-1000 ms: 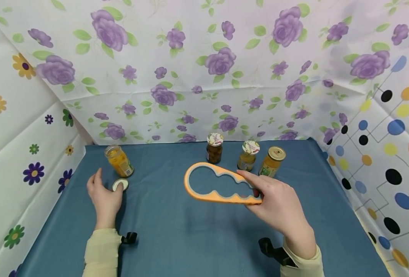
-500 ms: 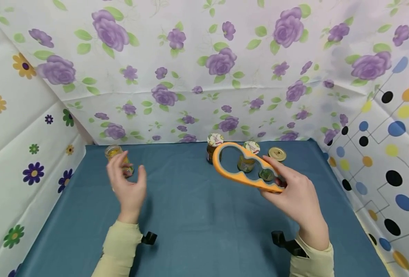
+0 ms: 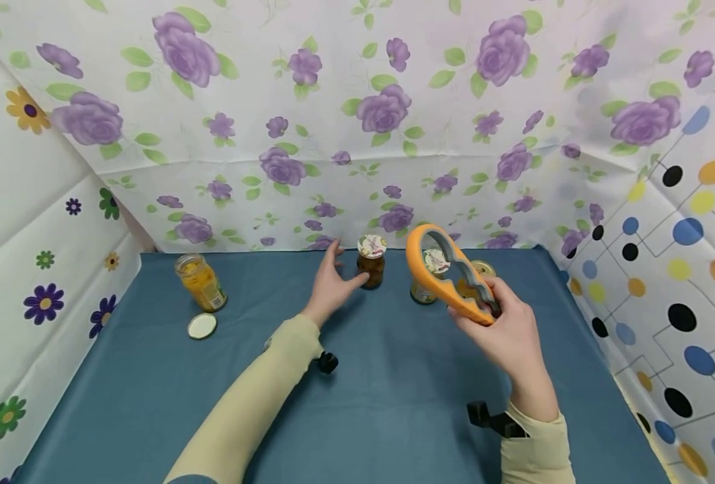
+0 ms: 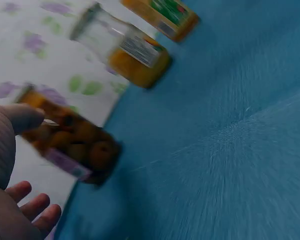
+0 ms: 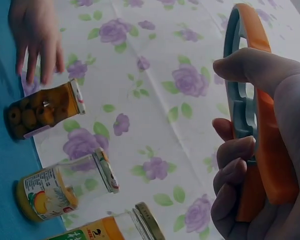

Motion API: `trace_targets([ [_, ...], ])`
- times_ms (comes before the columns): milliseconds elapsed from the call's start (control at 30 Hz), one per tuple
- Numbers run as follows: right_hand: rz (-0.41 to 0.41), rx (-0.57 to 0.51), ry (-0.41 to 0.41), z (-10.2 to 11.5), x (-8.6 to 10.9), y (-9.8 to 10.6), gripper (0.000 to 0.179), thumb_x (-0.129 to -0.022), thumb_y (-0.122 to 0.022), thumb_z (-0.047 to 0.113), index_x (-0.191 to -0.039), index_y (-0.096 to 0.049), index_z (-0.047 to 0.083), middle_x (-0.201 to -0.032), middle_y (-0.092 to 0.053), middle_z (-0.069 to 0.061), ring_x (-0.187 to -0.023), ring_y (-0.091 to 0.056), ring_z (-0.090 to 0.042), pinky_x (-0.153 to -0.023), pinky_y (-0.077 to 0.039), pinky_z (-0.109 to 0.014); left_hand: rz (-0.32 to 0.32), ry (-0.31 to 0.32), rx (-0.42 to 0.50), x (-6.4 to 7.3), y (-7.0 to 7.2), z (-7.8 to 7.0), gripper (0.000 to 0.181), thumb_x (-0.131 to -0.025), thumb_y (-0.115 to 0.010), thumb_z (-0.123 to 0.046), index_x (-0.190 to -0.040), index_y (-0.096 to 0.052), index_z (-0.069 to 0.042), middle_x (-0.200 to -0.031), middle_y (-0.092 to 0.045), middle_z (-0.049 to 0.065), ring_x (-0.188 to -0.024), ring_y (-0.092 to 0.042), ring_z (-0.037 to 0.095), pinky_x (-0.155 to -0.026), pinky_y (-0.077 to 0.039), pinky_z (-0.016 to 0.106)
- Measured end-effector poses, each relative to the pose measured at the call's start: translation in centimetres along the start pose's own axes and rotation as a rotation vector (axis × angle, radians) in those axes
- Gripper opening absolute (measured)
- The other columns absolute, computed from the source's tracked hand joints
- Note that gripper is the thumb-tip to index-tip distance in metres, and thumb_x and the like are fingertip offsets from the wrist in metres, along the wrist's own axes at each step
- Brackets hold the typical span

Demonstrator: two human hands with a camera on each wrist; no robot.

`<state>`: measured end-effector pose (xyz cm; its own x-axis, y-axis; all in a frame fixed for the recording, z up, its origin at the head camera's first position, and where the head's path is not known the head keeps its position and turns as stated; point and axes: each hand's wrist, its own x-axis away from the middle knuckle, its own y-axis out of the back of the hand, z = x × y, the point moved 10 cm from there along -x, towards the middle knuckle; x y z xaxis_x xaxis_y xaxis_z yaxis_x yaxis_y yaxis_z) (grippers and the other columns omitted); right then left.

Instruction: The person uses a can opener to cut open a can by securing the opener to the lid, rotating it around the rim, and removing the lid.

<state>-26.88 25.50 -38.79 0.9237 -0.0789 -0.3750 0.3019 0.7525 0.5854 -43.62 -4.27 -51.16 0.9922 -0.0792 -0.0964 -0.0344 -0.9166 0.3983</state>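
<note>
My left hand (image 3: 331, 286) is at the back middle of the table, fingers spread, just left of an olive jar (image 3: 370, 270) with a patterned lid. In the head view the thumb overlaps the jar; whether it touches, I cannot tell. The left wrist view shows the brown olives (image 4: 82, 145) inside, beyond the thumb. My right hand (image 3: 509, 329) grips an orange jar opener (image 5: 275, 145) with a grey toothed inner edge. It is held up in front of two more jars, a patterned-lid jar (image 5: 45, 195) and a gold-lidded jar (image 5: 115, 227), partly hiding them.
On the left an uncapped jar (image 3: 203, 282) with yellow contents stands upright. Its apparent lid, a pale disc (image 3: 202, 326), lies in front of it on the blue tablecloth (image 3: 382, 403). A flowered cloth wall (image 3: 230, 202) rises directly behind the jars.
My left hand has left the pale lid at the left and crossed rightward to the olive jar. The right hand has carried the jar opener right and farther back, tilting it more upright.
</note>
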Motion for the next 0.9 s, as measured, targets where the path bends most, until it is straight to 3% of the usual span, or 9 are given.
trace_targets([
  [167,-0.031,-0.043,-0.022,-0.3,0.2,0.3,0.049,-0.089,-0.091,0.028,-0.132,-0.069,0.018,-0.083,-0.06,-0.003,-0.063,-0.054,-0.019,-0.056,-0.043,-0.029,0.048,0.03,-0.014,-1.7,-3.0,0.2,0.11,-0.093,-0.088,-0.031,-0.173,-0.014,-0.016,-0.173,-0.029,0.013,-0.157,-0.033,0.035,-0.122,-0.035,0.056],
  [333,-0.044,-0.05,-0.005,-0.3,0.2,0.2,0.05,-0.088,-0.092,0.025,-0.132,-0.07,0.018,-0.089,-0.066,-0.001,-0.066,-0.057,-0.018,-0.057,-0.046,-0.028,0.053,0.057,-0.036,-2.6,-4.6,0.6,0.103,-0.094,-0.087,-0.033,-0.171,-0.022,-0.013,-0.164,-0.043,0.016,-0.147,-0.047,0.035,-0.117,-0.043,0.054],
  [533,-0.058,-0.039,0.019,-0.1,0.0,0.4,0.051,-0.087,-0.093,0.024,-0.131,-0.071,0.017,-0.09,-0.067,-0.001,-0.067,-0.058,-0.018,-0.058,-0.047,-0.026,0.012,0.045,-0.081,-2.9,-5.1,0.6,0.081,-0.095,-0.086,-0.032,-0.159,-0.042,-0.007,-0.145,-0.06,0.017,-0.132,-0.06,0.035,-0.109,-0.05,0.052],
  [767,-0.045,0.001,0.014,-0.3,-0.3,0.4,0.049,-0.086,-0.093,0.027,-0.13,-0.072,0.017,-0.082,-0.062,0.0,-0.063,-0.054,-0.018,-0.056,-0.045,-0.028,0.002,0.058,-0.075,-3.0,-5.5,0.7,0.076,-0.097,-0.084,-0.031,-0.158,-0.044,-0.011,-0.145,-0.06,0.015,-0.133,-0.06,0.033,-0.11,-0.05,0.05],
  [900,-0.048,0.008,0.017,-0.4,-0.3,0.5,0.05,-0.086,-0.093,0.026,-0.13,-0.072,0.018,-0.083,-0.064,0.0,-0.064,-0.055,-0.018,-0.056,-0.046,-0.028,0.005,0.034,-0.055,-3.1,-5.7,0.7,0.074,-0.097,-0.083,-0.031,-0.157,-0.045,-0.011,-0.145,-0.06,0.014,-0.132,-0.06,0.032,-0.11,-0.05,0.05],
])
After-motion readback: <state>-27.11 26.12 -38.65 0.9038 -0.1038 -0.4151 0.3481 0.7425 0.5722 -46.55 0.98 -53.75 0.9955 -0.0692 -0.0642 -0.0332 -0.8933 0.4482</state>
